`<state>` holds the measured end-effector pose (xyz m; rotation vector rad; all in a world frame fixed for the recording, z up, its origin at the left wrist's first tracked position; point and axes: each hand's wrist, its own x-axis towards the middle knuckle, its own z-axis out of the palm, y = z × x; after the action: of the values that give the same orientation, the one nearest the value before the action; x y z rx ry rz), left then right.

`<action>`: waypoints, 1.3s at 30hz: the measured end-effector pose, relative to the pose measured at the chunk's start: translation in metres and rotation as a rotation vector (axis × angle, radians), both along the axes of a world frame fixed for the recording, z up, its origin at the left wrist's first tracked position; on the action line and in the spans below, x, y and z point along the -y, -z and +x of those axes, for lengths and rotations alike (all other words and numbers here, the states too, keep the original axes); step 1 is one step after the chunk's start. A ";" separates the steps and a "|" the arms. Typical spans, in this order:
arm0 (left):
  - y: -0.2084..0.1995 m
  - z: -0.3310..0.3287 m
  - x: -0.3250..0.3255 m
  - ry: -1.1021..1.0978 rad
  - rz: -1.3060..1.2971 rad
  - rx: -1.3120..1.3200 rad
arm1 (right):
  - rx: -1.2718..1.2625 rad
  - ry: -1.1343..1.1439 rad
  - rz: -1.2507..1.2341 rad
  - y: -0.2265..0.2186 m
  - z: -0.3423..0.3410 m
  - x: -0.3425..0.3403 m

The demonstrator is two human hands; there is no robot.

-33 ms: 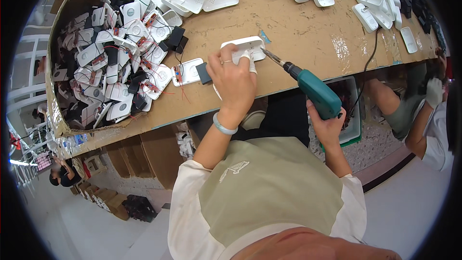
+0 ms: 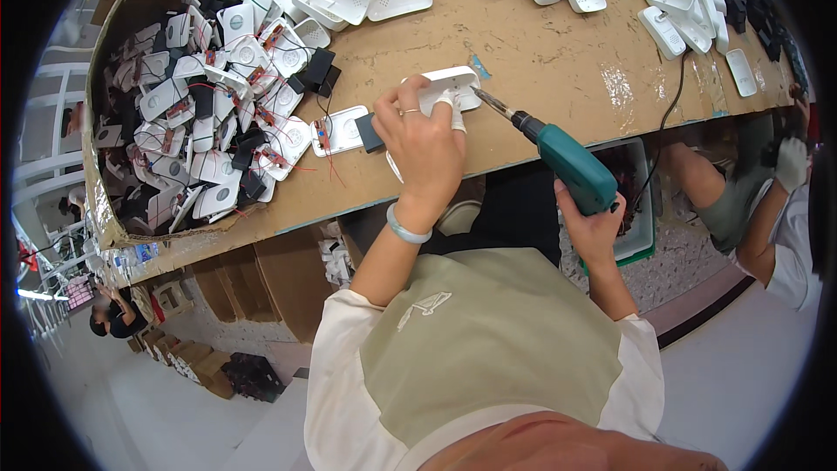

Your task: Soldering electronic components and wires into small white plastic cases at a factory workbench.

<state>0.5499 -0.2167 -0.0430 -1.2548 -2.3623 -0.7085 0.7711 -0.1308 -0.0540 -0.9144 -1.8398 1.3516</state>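
Cardboard box (image 2: 103,209) sits leftmost in my remote view, then a wired white plate (image 2: 349,128) and a black block (image 2: 369,133). The left hand (image 2: 425,146) grips the white shell (image 2: 452,82) on the table (image 2: 549,70); it looks light, stiff and smooth (thin plastic, I'd judge, so apt to skid), best held by its side walls. The right hand (image 2: 595,228) is wrapped round the teal driver (image 2: 575,167), probably heavier, its tip at the shell's right end.

Teal-green power tool (image 2: 577,167) with black collar (image 2: 526,126), plain white casing (image 2: 453,78), tan tabletop (image 2: 540,52), olive-and-cream shirt (image 2: 488,331).
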 end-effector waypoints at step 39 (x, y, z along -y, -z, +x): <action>0.009 -0.007 -0.011 -0.101 -0.083 0.031 | 0.090 -0.069 0.218 0.004 -0.026 0.009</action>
<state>0.5426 -0.2053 -0.0518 -1.1551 -2.4842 -0.6087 0.7446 -0.1400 -0.0584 -0.8157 -2.0574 1.1375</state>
